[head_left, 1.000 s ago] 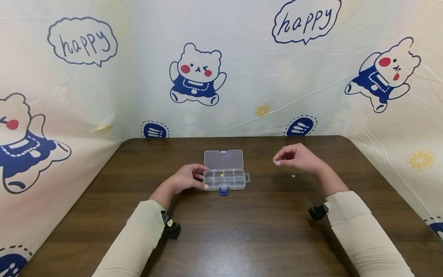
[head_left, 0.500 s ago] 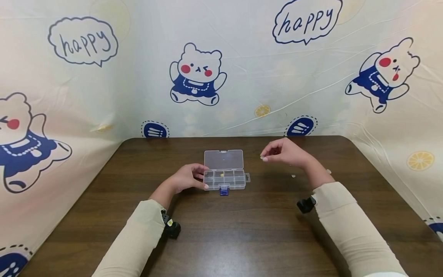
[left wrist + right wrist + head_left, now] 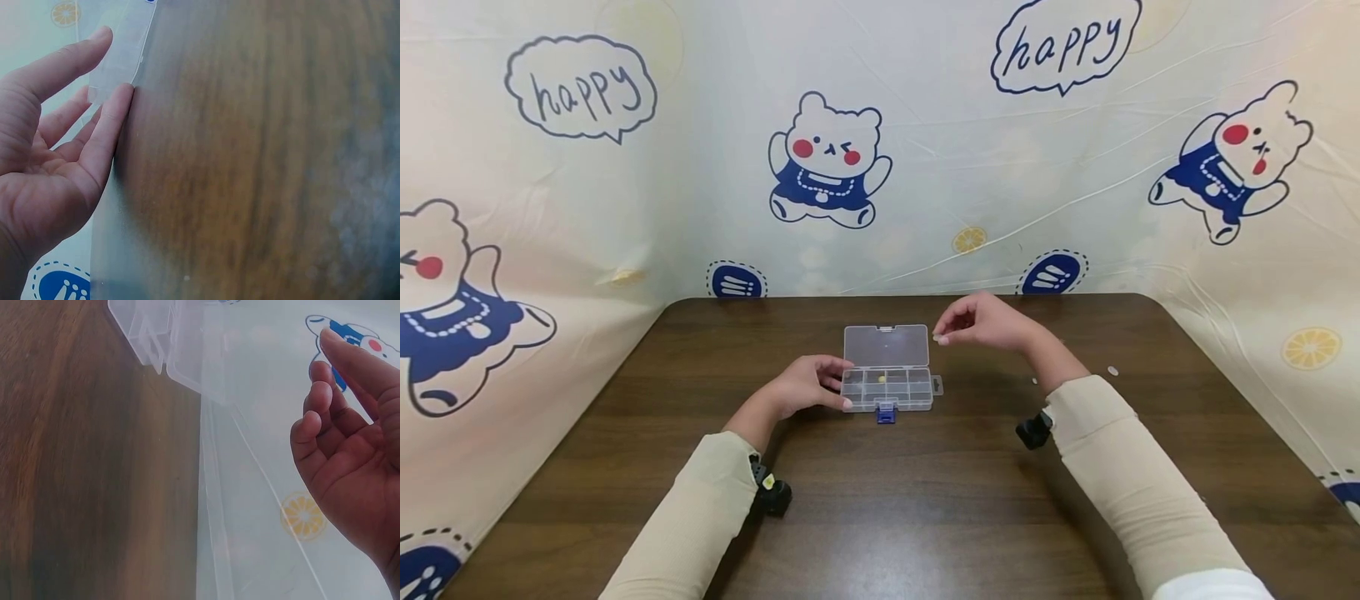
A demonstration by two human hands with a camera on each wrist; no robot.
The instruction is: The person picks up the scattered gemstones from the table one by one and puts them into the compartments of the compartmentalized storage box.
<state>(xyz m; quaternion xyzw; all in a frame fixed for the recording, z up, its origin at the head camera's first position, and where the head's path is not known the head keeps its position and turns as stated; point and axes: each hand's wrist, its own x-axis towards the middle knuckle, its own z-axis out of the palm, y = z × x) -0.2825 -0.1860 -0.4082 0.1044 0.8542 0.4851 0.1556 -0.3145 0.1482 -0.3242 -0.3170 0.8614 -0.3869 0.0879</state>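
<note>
A clear plastic compartment box (image 3: 898, 402) lies on the table with its lid (image 3: 886, 345) raised at the back and a blue latch (image 3: 886, 414) at the front. One compartment in its back row contains a small yellow piece (image 3: 882, 379). My left hand (image 3: 801, 385) holds the box's left end between thumb and fingers; the left wrist view has the box end (image 3: 115, 62) there too. Just right of the lid, in the air, my right hand (image 3: 988, 322) pinches a tiny whitish piece (image 3: 937, 338). In the right wrist view its thumb and forefinger meet, but the piece is hidden.
Two small pale pieces lie right of the box: a flat oval one (image 3: 1112, 371) beyond my right forearm and a tinier one (image 3: 1034, 381) beside it. A hang tab (image 3: 937, 385) sticks out from the box's right end. Printed cloth (image 3: 925, 208) hangs behind the brown table (image 3: 880, 500).
My right hand has travelled left toward the box with the whitish piece between its fingertips. The oval piece has come out from behind my right arm. My left hand and the box have stayed put.
</note>
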